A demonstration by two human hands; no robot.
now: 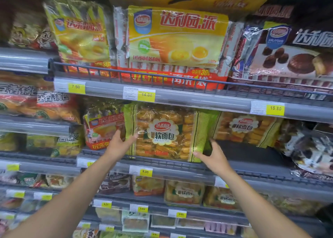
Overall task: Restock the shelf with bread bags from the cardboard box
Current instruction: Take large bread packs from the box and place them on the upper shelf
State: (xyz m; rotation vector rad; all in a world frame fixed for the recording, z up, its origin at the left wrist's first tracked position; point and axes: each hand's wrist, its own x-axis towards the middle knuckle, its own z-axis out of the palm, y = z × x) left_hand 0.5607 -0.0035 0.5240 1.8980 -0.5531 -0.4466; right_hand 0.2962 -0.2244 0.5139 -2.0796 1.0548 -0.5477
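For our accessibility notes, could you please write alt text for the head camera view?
Two bare hands steady an upright bag of soft bread at the front of a supermarket shelf: the left hand on its left edge, the right hand at its lower right corner. A second soft bread bag stands farther back to the right, with yellow pie packs on the shelf above.

Upright on the middle shelf (252,165): a green-edged bread bag (165,133) full of golden rolls, just behind the wire front rail. Left hand (119,142) spread against the bag's left edge, thumb over its front; right hand (215,157) open at the lower right corner, fingertips touching the green border. A second bread bag (246,128) further right and set deeper, bare dark shelf before it. Yellow price tag (145,171) just below. Yellow pie packs (177,37) on the shelf above.
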